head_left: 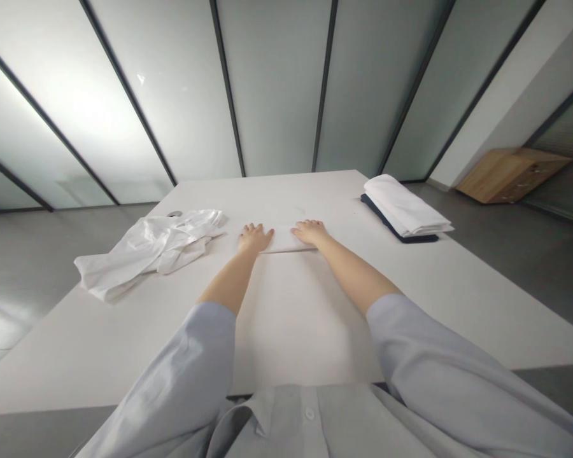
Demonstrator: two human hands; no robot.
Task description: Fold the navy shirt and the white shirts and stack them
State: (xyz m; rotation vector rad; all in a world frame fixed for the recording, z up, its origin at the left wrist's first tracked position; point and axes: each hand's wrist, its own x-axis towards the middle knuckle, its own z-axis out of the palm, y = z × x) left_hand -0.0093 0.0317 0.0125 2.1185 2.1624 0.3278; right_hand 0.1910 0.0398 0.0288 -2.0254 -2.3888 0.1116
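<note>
A flat folded white cloth [279, 236] lies on the white table [291, 305] in front of me. My left hand [254, 237] rests palm down on its left end, fingers stretched out. My right hand [309, 231] lies flat on its right end, fingers spread. Both arms reach forward in pale blue sleeves. Neither hand grips anything.
A crumpled white shirt [148, 249] lies on the table to the left. A stack of folded white and dark blue cloth [405, 207] sits at the table's right. A small round grommet [174, 214] is behind the shirt. A wooden cabinet [510, 173] stands on the floor at the right.
</note>
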